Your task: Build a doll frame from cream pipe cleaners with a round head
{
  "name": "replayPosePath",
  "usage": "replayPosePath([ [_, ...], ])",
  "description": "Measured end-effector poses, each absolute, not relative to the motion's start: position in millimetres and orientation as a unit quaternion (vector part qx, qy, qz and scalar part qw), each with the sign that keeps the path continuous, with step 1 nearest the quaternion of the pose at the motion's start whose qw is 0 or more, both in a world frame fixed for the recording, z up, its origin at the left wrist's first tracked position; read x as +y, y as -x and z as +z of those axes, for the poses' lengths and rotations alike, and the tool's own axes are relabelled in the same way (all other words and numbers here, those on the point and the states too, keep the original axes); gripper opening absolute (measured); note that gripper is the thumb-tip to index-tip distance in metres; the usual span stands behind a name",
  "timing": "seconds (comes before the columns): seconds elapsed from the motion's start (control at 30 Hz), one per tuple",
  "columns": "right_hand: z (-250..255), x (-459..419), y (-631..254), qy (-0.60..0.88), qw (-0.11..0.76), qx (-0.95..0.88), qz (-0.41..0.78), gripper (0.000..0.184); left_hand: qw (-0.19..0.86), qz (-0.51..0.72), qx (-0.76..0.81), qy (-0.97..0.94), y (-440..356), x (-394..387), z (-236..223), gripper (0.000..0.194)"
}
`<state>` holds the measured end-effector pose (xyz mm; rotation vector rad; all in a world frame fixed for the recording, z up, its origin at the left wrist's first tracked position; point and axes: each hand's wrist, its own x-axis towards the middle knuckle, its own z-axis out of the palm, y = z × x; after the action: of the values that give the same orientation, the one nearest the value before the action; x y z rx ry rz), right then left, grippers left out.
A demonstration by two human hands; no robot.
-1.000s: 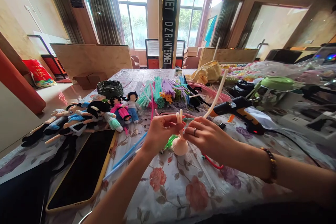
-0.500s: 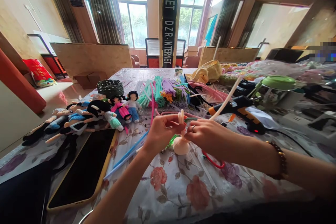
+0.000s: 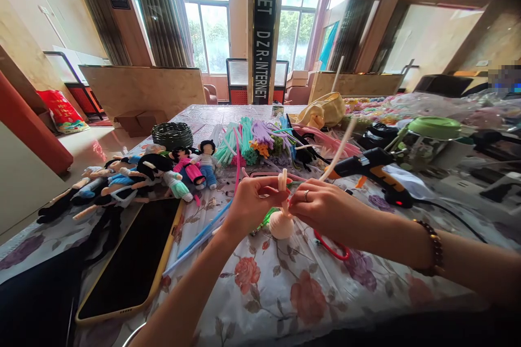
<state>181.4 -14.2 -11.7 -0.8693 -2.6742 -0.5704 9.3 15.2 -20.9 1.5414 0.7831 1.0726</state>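
Head view: around the work, the flowered tabletop (image 3: pixel 264 301) is crowded. Dolls (image 3: pixel 177 181) lie heaped at centre left, beside a phone (image 3: pixel 130 265) in a yellow case; a dark coiled basket (image 3: pixel 172 135) stands just behind them. Bundles of coloured fuzzy stems (image 3: pixel 248 143) spread across the middle of the frame, beyond the hands. At centre right, an orange-and-black glue gun (image 3: pixel 380 176) lies near the right hand (image 3: pixel 321 206), its nozzle end close to the long cream strip (image 3: pixel 340 149) and partly behind it. Farther right sits a green-topped container (image 3: pixel 433 127).

A green item (image 3: pixel 267 218) is mostly covered by the left hand (image 3: pixel 248 203), and a red loop (image 3: pixel 336 249) runs partly out of sight under the right wrist. A dark object (image 3: pixel 36 303) is cut off at the lower left, and a patch at the upper right edge is pixelated.

Near the frame's centre, the left fingers pinch upright cream stems (image 3: pixel 284 179) just above a round cream ball (image 3: pixel 280 226). The right fingers are bunched on the cream strip against the stems' lower part; their exact contact is hard to see. The ball sits directly below the fingertips.
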Motion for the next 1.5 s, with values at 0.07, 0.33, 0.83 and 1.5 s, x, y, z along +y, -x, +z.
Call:
replayPosePath([
  [0.07, -14, -18, -180, 0.288, 0.155, -0.919, -0.22, 0.015, 0.533, 0.452, 0.312, -0.644, -9, 16, -21, 0.012],
  [0.33, -46, -37, -171, 0.371, 0.275, -0.832, -0.308, 0.011, 0.528, 0.466, 0.324, -0.631, -9, 16, -23, 0.018],
  [0.83, -50, -43, -167, 0.344, 0.246, -0.838, -0.345, 0.016, 0.516, 0.462, 0.359, -0.625, -11, 14, -23, 0.017],
  [1.5, -52, -33, -173, 0.297, 0.215, -0.865, -0.342, 0.028, 0.583, 0.427, 0.33, -0.607, -7, 15, -18, 0.026],
])
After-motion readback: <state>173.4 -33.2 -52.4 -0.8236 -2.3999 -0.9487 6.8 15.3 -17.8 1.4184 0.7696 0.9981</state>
